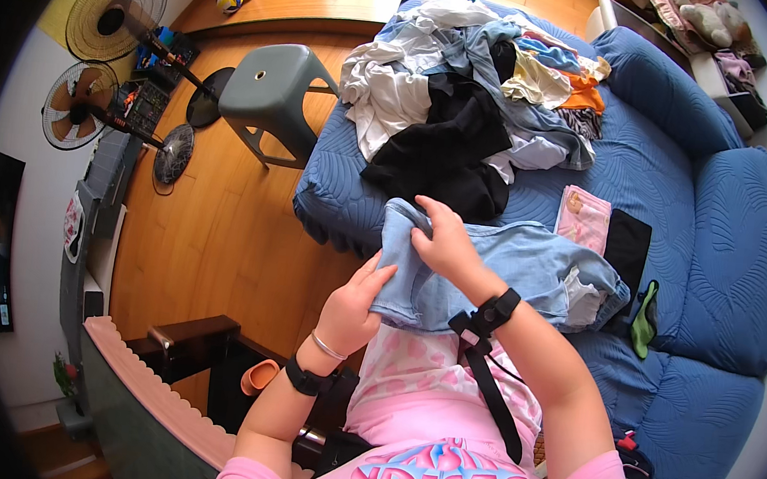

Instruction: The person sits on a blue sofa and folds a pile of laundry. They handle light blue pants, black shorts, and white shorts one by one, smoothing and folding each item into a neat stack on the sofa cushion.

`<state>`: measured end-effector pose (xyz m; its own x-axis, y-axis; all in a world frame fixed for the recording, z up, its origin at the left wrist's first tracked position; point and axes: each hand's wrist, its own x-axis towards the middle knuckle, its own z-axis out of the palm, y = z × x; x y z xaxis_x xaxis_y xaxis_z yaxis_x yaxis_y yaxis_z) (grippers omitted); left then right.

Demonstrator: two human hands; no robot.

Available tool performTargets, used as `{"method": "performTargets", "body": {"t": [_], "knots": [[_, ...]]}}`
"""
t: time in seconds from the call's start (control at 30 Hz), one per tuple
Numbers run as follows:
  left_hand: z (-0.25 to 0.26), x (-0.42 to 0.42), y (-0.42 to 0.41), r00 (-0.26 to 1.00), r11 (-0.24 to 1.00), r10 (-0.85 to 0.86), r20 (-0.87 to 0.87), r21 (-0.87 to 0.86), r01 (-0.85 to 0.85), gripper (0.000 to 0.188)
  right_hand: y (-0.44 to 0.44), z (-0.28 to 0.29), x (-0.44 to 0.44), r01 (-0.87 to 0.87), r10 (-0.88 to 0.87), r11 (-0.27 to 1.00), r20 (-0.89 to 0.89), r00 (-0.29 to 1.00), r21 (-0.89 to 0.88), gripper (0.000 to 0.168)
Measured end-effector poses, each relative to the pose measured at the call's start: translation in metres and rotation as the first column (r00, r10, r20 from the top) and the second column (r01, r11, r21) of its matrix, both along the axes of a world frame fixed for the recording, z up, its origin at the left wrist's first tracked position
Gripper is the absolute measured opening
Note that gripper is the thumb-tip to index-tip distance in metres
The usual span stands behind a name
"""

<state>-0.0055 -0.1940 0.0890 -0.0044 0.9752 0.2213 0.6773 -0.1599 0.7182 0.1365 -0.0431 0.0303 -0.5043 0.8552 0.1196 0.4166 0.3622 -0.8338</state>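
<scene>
Light-blue denim trousers [513,259] lie across my lap and the sofa, folded over at the left end. White cloth, perhaps a pocket lining [583,299], shows near their right end. My left hand [353,299] grips the left edge of the denim, its fingers over the cloth. Upon the folded part rests my right hand [449,242], thumb and forefinger apart around a crease. Whether it pinches the fabric cannot be told. Just beyond the denim, black clothing [447,149] spills from a large heap of unfolded laundry [405,89].
The blue-covered sofa [654,162] carries a folded pink cloth [583,217], a folded black cloth [627,246] and a green-and-black item [644,320]. A grey plastic stool [267,83] stands left of the heap. Two pedestal fans [110,19] stand farther left.
</scene>
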Motion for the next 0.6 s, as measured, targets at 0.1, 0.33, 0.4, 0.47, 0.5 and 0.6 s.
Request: {"method": "performTargets", "body": {"t": [0.1,0.33,0.4,0.47,0.5,0.6], "knots": [[0.002,0.003,-0.001,0.999,1.000,-0.029,-0.023,-0.005,0.029,0.057,0.018,0.002,0.002,-0.088,0.077,0.983,-0.074,0.994,-0.159,0.042],[0.005,0.003,-0.003,0.999,1.000,-0.030,-0.033,-0.009,0.030,0.056,0.054,0.008,0.001,-0.309,0.248,0.756,-0.185,0.951,-0.576,0.023],[0.008,0.003,-0.005,1.000,0.999,0.004,-0.016,-0.040,-0.005,0.055,0.055,0.014,-0.002,-0.333,0.167,0.673,-0.304,0.938,-0.660,0.019],[0.002,-0.004,-0.009,0.999,0.998,0.046,0.028,-0.049,-0.044,0.054,0.055,0.028,-0.007,-0.346,0.110,0.608,-0.356,0.928,-0.714,0.016],[0.000,-0.006,-0.009,0.997,0.997,0.056,0.052,-0.052,-0.053,0.053,0.054,0.027,-0.009,-0.331,0.102,0.660,-0.355,0.929,-0.675,0.017],[-0.001,-0.011,-0.007,0.979,0.987,0.148,0.141,-0.080,-0.138,0.053,0.050,0.010,-0.026,-0.345,0.156,0.830,-0.411,0.898,-0.439,0.030]]}}
